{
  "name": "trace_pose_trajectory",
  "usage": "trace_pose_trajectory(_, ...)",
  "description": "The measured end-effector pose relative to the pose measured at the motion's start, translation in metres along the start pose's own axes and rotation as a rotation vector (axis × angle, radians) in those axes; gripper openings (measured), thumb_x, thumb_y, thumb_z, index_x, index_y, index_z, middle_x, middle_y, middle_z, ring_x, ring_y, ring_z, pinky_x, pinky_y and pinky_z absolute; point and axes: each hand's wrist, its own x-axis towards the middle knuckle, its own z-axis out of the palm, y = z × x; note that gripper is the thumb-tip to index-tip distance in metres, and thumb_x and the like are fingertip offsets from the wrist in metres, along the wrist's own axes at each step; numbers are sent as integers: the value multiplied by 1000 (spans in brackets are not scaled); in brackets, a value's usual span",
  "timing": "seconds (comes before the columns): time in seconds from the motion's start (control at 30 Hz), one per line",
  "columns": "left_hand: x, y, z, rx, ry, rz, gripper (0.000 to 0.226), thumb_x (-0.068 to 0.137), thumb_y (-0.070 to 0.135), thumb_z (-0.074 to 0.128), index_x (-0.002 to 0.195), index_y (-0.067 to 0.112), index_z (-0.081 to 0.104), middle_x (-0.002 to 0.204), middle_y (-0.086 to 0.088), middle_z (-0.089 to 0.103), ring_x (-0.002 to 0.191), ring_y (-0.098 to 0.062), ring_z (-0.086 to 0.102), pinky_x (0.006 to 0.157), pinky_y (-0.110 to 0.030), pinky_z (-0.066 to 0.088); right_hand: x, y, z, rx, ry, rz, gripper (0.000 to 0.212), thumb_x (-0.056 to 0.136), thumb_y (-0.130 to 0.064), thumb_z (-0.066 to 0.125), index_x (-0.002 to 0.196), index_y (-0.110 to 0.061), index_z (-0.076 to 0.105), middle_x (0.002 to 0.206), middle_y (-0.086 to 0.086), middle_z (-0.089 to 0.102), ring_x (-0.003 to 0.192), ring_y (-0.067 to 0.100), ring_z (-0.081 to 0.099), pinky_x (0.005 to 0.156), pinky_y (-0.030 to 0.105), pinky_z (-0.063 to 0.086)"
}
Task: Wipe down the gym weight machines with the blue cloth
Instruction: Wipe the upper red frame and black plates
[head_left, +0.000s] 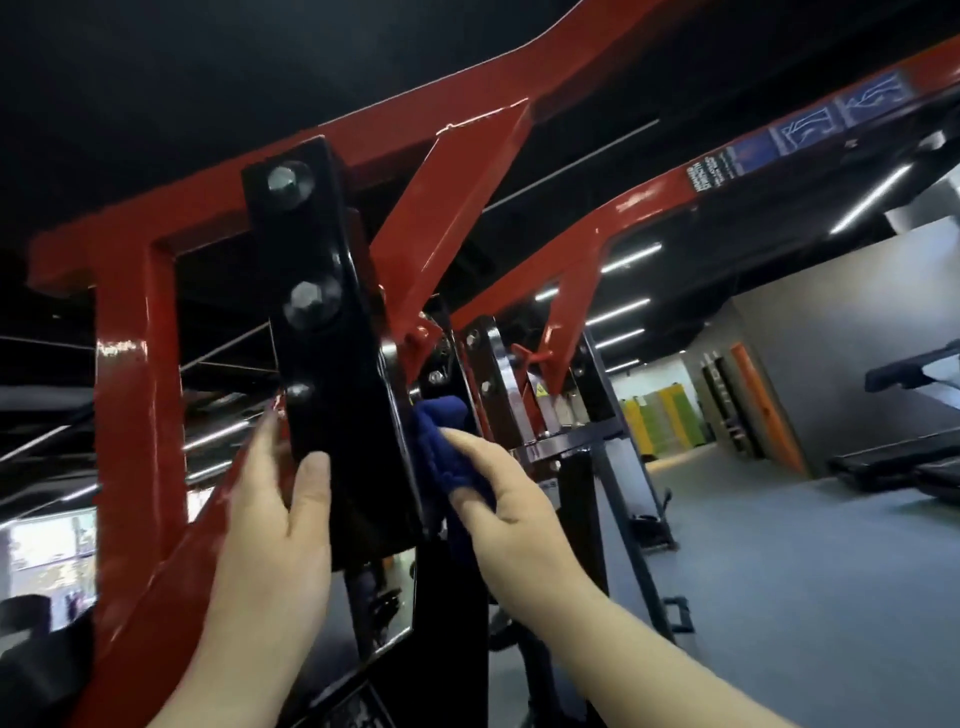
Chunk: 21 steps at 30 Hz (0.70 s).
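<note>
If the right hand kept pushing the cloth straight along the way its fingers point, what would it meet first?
Probably the bolted joint behind the black plate: the right hand aims the blue cloth up into that gap, though depth is unclear.

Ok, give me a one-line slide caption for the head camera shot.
Right hand presses the blue cloth beside a black bolted plate on the red machine frame; left hand steadies the plate.
</note>
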Motion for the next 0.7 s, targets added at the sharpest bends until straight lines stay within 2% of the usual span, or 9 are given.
trace_pose_trajectory(0.03,1,3,2,86,87,66,60,99,37,43,153,36,17,155,15,21,140,-2,24,108,-19,18,-1,-3,-1,46,-20,-85,51,96,1,50,130,-37,54,126,-24,57,122,-5,50,106,18,39)
trace_pose_trajectory(0.13,1,14,15,355,183,309,66,95,27,48,153,32,18,158,17,10,141,9,8,107,-5,7,2,18,-6,57,-54,-219,54,93,4,50,132,-32,52,131,-22,54,128,3,48,109,20,37)
trace_pose_trajectory(0.23,-5,21,35,536,129,423,58,99,24,37,154,25,19,160,15,12,145,5,5,117,-17,5,23,61,-17,10,-24,-29,50,95,2,51,122,-39,52,128,-19,55,121,-3,50,112,31,37)
trace_pose_trajectory(0.33,-9,21,47,596,134,456,57,101,27,36,155,20,20,161,11,15,147,0,7,121,-28,10,45,83,-23,-12,-60,127,43,96,-4,53,130,-29,56,128,-12,56,119,4,51,112,35,37)
trace_pose_trajectory(0.43,-11,15,55,611,181,450,57,103,23,40,155,17,18,162,7,13,148,-3,6,121,-23,8,34,64,-18,89,-103,-95,50,94,2,51,131,-33,53,130,-18,54,123,-3,48,110,21,35)
trace_pose_trajectory(0.5,-10,12,61,627,215,454,56,103,16,38,155,14,17,163,4,14,149,-6,7,122,-27,8,20,69,-17,114,-128,-236,54,93,5,51,131,-33,50,135,-17,52,130,-2,45,112,20,33)
trace_pose_trajectory(0.53,-10,11,64,634,219,453,57,102,15,37,155,14,16,163,3,13,149,-6,6,122,-30,8,21,81,-21,104,-131,-212,55,94,6,51,130,-36,50,135,-18,51,130,-4,44,113,23,33)
trace_pose_trajectory(0.63,-11,9,65,629,214,441,59,100,16,34,156,15,14,163,5,10,149,-3,3,122,-32,7,42,116,-36,49,-106,81,53,95,3,51,127,-39,52,132,-17,53,125,-1,47,113,31,35)
trace_pose_trajectory(0.7,-12,9,65,658,222,450,60,100,18,34,156,16,14,163,6,11,149,-2,4,122,-27,7,54,116,-40,-21,-144,145,49,95,-2,52,132,-34,55,131,-13,55,123,6,50,107,25,38)
